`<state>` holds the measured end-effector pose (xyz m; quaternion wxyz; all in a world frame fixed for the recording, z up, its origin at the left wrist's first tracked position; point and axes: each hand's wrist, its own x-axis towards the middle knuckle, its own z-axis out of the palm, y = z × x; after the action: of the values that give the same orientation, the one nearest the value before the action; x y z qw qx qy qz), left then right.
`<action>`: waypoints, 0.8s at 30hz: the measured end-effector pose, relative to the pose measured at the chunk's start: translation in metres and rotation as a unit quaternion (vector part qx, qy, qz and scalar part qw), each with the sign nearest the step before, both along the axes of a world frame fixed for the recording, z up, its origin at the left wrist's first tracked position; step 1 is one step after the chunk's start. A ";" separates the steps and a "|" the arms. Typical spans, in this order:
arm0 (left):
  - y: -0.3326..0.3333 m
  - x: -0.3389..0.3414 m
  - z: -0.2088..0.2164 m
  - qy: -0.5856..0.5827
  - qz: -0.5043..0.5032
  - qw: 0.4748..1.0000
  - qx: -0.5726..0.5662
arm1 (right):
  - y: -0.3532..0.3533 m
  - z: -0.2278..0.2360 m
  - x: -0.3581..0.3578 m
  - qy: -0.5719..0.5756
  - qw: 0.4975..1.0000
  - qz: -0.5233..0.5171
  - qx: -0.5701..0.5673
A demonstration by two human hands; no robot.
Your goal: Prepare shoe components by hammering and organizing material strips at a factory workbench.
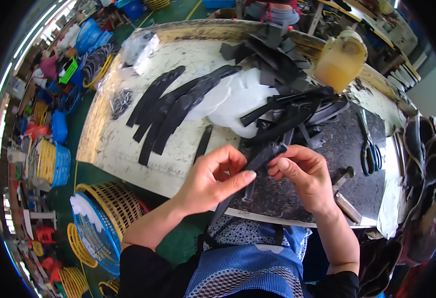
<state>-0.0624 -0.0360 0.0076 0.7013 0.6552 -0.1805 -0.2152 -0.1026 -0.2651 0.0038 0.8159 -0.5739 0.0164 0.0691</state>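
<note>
1. A black strip (261, 159) is held slantwise above the near edge of the tabletop (121, 156), its far end pointing away to the right.
2. The left hand (217, 174) grips its middle between thumb and fingers; the right hand (300, 173) pinches near the far end. Holding two points probably keeps it steady.
3. Below lies a dark board (273, 201), perhaps protecting the surface. Scissors (369, 151) and a hammer (346, 198) sit to the right, seemingly within easy reach.
4. Beyond, more black strips (170, 111) lie roughly parallel, likely for easy picking, beside overlapping white pieces (230, 99).
5. A translucent container (341, 57) shows amber contents. A clear bag (122, 103) holds small dark items.
6. At floor level, a blue basket (104, 256) contains white pieces, beside a yellow basket (112, 202).
</note>
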 end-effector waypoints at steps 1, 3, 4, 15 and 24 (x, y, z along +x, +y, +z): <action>-0.004 -0.004 -0.003 0.002 -0.011 1.000 -0.011 | -0.002 -0.005 -0.002 -0.013 1.000 -0.001 0.016; -0.013 -0.012 -0.004 0.014 -0.024 0.999 -0.024 | -0.003 -0.007 -0.007 -0.025 0.999 -0.017 0.034; -0.015 -0.013 -0.005 0.013 -0.027 0.999 -0.025 | -0.005 -0.007 -0.009 -0.026 0.999 -0.020 0.033; -0.040 -0.014 -0.003 0.009 -0.052 0.998 -0.037 | -0.009 -0.011 -0.031 -0.027 0.998 -0.050 0.038; -0.046 -0.014 -0.003 0.043 -0.056 0.996 -0.045 | -0.019 -0.010 -0.035 0.020 0.996 -0.042 0.073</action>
<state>-0.0762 -0.0815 0.0046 0.7241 0.6018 -0.1966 -0.2735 -0.1374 -0.2840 -0.0061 0.8572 -0.5103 0.0514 0.0473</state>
